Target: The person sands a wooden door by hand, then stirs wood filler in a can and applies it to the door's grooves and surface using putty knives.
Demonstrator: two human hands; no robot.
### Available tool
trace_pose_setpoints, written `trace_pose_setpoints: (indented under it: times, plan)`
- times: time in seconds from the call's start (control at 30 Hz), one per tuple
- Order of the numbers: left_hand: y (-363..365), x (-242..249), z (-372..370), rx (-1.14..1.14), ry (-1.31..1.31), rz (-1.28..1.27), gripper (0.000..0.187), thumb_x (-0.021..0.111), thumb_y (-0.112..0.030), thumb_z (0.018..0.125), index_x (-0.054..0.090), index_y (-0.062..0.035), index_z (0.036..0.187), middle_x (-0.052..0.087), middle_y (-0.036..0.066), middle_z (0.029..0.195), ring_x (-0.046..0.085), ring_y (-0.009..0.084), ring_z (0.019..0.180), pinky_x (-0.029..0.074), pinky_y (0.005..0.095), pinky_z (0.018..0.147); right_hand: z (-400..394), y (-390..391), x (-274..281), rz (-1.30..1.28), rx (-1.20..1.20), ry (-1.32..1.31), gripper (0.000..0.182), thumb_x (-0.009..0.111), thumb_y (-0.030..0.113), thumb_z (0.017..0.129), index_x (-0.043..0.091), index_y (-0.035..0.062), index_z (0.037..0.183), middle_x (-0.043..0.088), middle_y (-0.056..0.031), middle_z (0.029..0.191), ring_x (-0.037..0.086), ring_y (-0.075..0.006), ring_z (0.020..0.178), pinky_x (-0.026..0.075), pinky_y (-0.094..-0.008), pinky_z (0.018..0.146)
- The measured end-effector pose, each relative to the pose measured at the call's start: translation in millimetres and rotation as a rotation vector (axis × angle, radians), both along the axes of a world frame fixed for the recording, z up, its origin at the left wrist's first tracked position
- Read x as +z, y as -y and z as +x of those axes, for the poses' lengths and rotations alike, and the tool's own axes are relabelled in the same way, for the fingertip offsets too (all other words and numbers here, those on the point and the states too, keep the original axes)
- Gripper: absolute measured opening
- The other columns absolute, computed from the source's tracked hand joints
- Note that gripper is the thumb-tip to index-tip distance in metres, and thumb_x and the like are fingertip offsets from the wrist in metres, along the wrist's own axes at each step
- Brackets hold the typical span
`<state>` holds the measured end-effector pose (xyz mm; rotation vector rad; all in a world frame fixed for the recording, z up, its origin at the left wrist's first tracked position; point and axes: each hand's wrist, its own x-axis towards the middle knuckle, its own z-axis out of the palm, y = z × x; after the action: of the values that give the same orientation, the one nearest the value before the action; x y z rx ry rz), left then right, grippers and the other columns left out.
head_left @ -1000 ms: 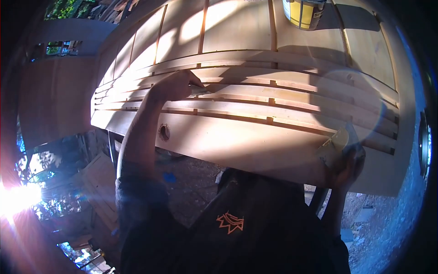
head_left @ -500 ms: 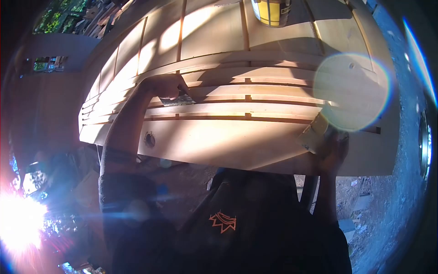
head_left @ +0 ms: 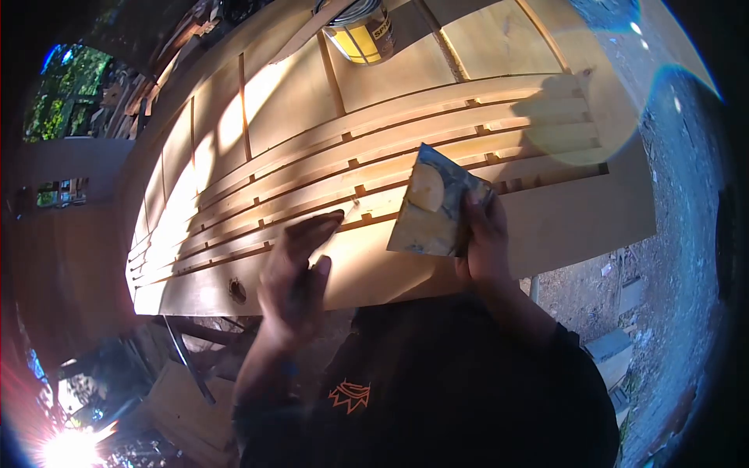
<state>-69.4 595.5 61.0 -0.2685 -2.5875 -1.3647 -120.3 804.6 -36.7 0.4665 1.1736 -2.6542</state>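
My left hand [head_left: 296, 269] is over the near edge of a slatted wooden panel [head_left: 546, 214], its fingers stretched forward and its thumb apart. I see nothing clearly held in it; the side beneath its fingers is hidden. My right hand [head_left: 485, 238] grips a thin, square putty spreader [head_left: 425, 230] by its right side, tilted up above the slats. A rounded lump of pale tan putty [head_left: 426, 187] sticks to its smeared face. Long parallel slats [head_left: 390, 175] with dark gaps and small spacer blocks run across the panel below both hands.
A tin [head_left: 360, 35] with a yellow and black label stands on the panel's far part, a wooden strip [head_left: 316, 30] beside it. A round hole [head_left: 237, 291] is near the front left edge. Stacked wood scraps [head_left: 129, 101] lie at the back left. Sun glare enters lower left.
My left hand has come back from the slats toward me, and the flat spreader in it no longer shows. My right hand has raised its putty spreader leftward. The view has turned.
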Motion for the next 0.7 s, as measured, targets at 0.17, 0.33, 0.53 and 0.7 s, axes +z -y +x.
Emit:
trace_pose_setpoints:
  times: [0.17, 0.33, 0.53, 0.7]
  plan:
    - [-1.5, -66.5, 21.2, -0.099, -0.147, -0.347, 0.049, 0.050, 0.016, 0.071, 0.054, -0.0035, 0.116, 0.049, 0.019, 0.122, 0.048, 0.0360, 0.117, 0.044, 0.0431, 0.094, -4.7, 12.3, 26.0, -0.179, 0.160, 0.008, 0.026, 0.051, 0.022, 0.094, 0.048, 0.0030, 0.112, 0.058, -0.0042, 0.098, 0.056, -0.0118, 0.091, 0.045, -0.0265, 0.081]
    - [20.9, -27.5, 28.0, 0.028, -0.053, -0.451, 0.049, 0.053, 0.014, 0.067, 0.061, -0.0073, 0.110, 0.059, 0.015, 0.111, 0.056, 0.0349, 0.107, 0.048, 0.0424, 0.090, -4.5, 17.5, 27.0, 0.083, 0.119, -0.132, 0.023, 0.052, 0.021, 0.094, 0.048, 0.0011, 0.106, 0.057, -0.0034, 0.093, 0.050, -0.0088, 0.084, 0.041, -0.0243, 0.079]
    - [-0.8, 34.2, 18.4, -0.169, 0.065, -0.920, 0.040, 0.055, -0.010, 0.075, 0.059, -0.0129, 0.115, 0.052, 0.007, 0.122, 0.048, 0.0289, 0.116, 0.039, 0.0458, 0.099, -0.4, 33.1, 9.0, 0.227, 0.121, -0.311, 0.026, 0.052, 0.021, 0.094, 0.046, 0.0003, 0.107, 0.055, -0.0034, 0.091, 0.047, -0.0075, 0.084, 0.041, -0.0241, 0.076]
    - [26.0, 9.2, 21.9, 0.030, 0.324, -0.694, 0.044, 0.049, 0.001, 0.073, 0.057, -0.0070, 0.116, 0.056, 0.014, 0.116, 0.054, 0.0333, 0.107, 0.044, 0.0429, 0.094, -10.4, 21.8, -21.5, 0.340, 0.109, -0.285, 0.026, 0.051, 0.019, 0.093, 0.047, 0.0000, 0.110, 0.056, -0.0051, 0.095, 0.049, -0.0091, 0.087, 0.041, -0.0244, 0.078]
